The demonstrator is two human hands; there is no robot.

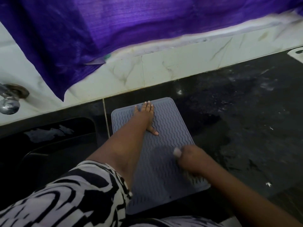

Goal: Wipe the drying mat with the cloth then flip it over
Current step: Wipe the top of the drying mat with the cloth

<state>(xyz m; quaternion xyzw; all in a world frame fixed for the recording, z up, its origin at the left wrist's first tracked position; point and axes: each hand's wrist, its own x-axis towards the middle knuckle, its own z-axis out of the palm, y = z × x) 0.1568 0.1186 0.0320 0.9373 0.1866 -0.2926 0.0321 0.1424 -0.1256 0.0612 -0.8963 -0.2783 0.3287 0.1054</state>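
— Where was everything when you stopped?

— The black tabletop (237,112) lay under both my hands, wet-looking out beyond my right hand. The grey drying mat (165,145) lay flat on it, wavy ridges up, just right of the sink (57,145). My left hand (146,115) lay spread open, fingers apart, pressed flat on the mat's far end to pin it.

— And the other one?

— My right hand (188,158) was down near the mat's right edge, nearer me than the left, and blurred. It seemed curled round something small and pale (177,152); I couldn't tell whether that was the cloth or how tightly I gripped.

— How far along?

— Wiping, I'd judge. The mat wasn't flipped yet, so that step was left.
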